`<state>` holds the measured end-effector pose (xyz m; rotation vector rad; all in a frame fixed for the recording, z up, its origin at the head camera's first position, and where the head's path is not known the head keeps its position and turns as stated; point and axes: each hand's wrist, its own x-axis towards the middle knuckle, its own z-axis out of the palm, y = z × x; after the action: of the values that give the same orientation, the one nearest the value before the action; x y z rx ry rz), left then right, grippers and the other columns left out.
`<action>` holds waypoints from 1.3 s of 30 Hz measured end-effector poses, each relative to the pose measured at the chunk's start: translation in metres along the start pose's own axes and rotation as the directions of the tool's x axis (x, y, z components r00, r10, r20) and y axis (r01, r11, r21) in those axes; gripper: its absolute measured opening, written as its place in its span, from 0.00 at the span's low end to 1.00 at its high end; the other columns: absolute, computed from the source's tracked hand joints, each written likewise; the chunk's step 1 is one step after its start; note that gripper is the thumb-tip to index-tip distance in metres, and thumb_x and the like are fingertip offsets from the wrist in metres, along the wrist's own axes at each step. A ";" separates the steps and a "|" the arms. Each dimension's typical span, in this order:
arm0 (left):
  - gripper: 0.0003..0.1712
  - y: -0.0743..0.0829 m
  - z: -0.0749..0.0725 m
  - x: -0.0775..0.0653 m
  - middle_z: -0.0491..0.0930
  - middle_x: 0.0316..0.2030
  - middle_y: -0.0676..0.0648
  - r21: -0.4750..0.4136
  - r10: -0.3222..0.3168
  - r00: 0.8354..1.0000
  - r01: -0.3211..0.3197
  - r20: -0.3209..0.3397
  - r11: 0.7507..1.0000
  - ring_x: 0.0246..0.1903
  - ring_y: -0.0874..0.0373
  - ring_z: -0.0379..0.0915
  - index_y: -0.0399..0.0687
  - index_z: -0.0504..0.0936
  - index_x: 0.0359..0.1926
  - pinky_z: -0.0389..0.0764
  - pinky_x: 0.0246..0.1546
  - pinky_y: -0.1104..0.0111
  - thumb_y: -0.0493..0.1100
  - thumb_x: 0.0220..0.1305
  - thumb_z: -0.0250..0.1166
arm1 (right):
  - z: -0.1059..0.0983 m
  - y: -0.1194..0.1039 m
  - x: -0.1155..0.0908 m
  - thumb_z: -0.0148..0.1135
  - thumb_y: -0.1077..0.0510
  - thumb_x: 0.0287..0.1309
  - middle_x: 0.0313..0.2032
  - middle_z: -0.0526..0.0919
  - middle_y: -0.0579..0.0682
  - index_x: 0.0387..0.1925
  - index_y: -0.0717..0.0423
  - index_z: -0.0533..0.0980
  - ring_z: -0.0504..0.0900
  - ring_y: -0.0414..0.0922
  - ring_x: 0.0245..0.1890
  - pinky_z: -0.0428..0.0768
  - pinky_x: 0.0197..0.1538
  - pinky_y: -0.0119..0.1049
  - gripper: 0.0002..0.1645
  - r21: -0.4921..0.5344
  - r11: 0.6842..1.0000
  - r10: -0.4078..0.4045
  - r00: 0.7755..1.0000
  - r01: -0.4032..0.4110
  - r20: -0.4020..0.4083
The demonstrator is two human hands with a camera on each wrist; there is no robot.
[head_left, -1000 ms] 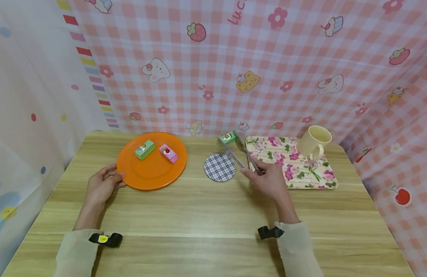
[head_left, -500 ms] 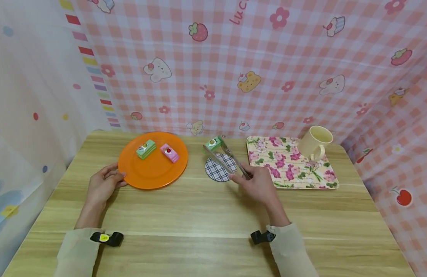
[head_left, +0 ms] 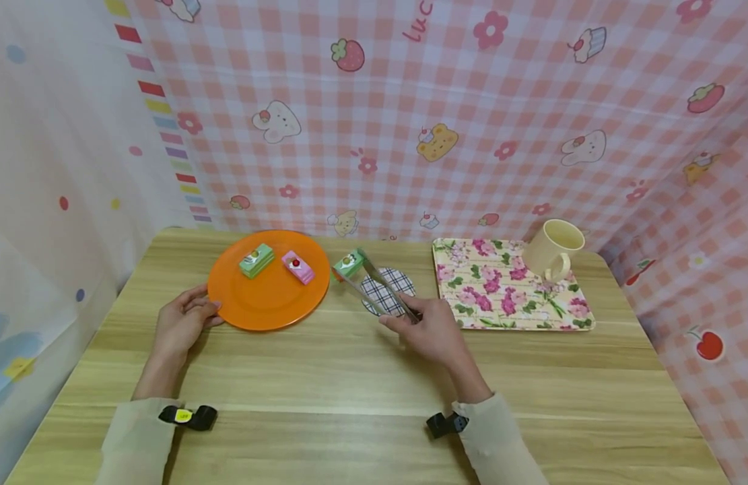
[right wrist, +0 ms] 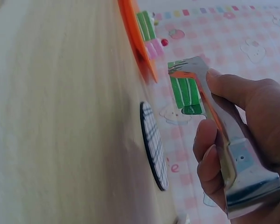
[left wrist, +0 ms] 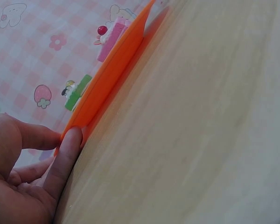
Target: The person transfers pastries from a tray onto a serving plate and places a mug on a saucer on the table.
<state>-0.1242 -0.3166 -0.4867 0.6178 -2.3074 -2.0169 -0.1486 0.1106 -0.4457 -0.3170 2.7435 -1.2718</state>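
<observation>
My right hand point(head_left: 431, 330) grips metal tongs point(head_left: 380, 286), whose tips pinch a green toy cake slice point(head_left: 349, 264). In the right wrist view the slice point(right wrist: 184, 91) is held clear of the table, with the tongs point(right wrist: 240, 158) along my fingers. The slice hangs between the round checked coaster point(head_left: 388, 292) and the orange plate point(head_left: 267, 310). My left hand point(head_left: 182, 323) pinches the plate's left rim between thumb and fingers, as the left wrist view shows. On the plate lie another green cake slice point(head_left: 256, 261) and a pink one point(head_left: 297, 267).
A floral tray point(head_left: 489, 289) lies at the right of the wooden table point(head_left: 325, 397), with a cream mug point(head_left: 552, 249) on its back right corner. Patterned pink cloth point(head_left: 374, 121) hangs right behind the table.
My right hand has carried the tongs and the green cake slice leftward, from beside the tray across the coaster toward the plate. My left hand stays at the plate's rim.
</observation>
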 end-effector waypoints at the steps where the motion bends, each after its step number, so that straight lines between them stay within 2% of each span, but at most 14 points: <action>1: 0.36 0.000 0.000 0.000 0.79 0.35 0.59 -0.006 0.001 1.000 -0.001 0.000 1.000 0.33 0.70 0.82 0.34 0.59 0.77 0.90 0.39 0.76 0.34 0.73 0.60 | 0.002 -0.001 0.000 0.75 0.38 0.55 0.19 0.75 0.46 0.63 0.53 0.79 0.67 0.37 0.18 0.65 0.16 0.27 0.39 0.011 1.000 -0.008 1.000 0.008 0.004; 6: 0.36 0.000 0.000 -0.001 0.80 0.36 0.59 0.008 0.010 1.000 -0.010 0.001 1.000 0.34 0.71 0.82 0.34 0.59 0.77 0.90 0.39 0.76 0.35 0.73 0.59 | 0.009 -0.006 -0.002 0.76 0.41 0.56 0.16 0.68 0.43 0.63 0.53 0.79 0.64 0.36 0.16 0.62 0.16 0.26 0.37 0.033 0.999 -0.037 0.999 0.036 0.016; 13: 0.35 0.001 0.000 -0.001 0.80 0.36 0.59 0.010 0.008 1.000 -0.009 0.002 1.000 0.34 0.71 0.82 0.34 0.59 0.77 0.90 0.40 0.75 0.35 0.73 0.59 | 0.019 -0.018 -0.005 0.76 0.40 0.56 0.17 0.76 0.43 0.63 0.55 0.79 0.67 0.36 0.17 0.64 0.16 0.26 0.38 0.035 0.997 -0.074 0.997 0.072 0.034; 28: 0.36 0.000 -0.001 0.000 0.80 0.36 0.59 -0.002 0.004 1.000 -0.004 0.004 1.000 0.34 0.70 0.82 0.34 0.59 0.77 0.90 0.40 0.75 0.34 0.73 0.59 | 0.045 -0.039 -0.002 0.75 0.41 0.58 0.19 0.79 0.46 0.65 0.53 0.78 0.69 0.36 0.17 0.67 0.17 0.25 0.37 0.125 0.988 -0.108 0.987 0.093 0.122; 34: 0.35 -0.001 -0.001 0.001 0.80 0.36 0.60 0.016 0.006 1.000 -0.006 -0.001 1.000 0.34 0.71 0.82 0.34 0.59 0.77 0.90 0.40 0.75 0.34 0.73 0.58 | 0.052 -0.045 0.000 0.75 0.42 0.58 0.19 0.80 0.46 0.64 0.55 0.79 0.69 0.35 0.17 0.68 0.17 0.25 0.37 0.119 0.982 -0.160 0.980 0.146 0.120; 39: 0.35 -0.001 -0.001 0.000 0.80 0.36 0.60 0.019 0.003 1.000 -0.003 0.001 1.000 0.34 0.71 0.81 0.34 0.59 0.78 0.90 0.40 0.75 0.35 0.74 0.58 | 0.059 -0.048 0.001 0.73 0.42 0.60 0.18 0.79 0.45 0.64 0.52 0.80 0.69 0.34 0.16 0.69 0.17 0.25 0.34 0.108 0.979 -0.184 0.974 0.171 0.134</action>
<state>-0.1237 -0.3178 -0.4875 0.6138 -2.3290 -1.9963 -0.1325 0.0361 -0.4467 -0.6315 2.5720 -1.3582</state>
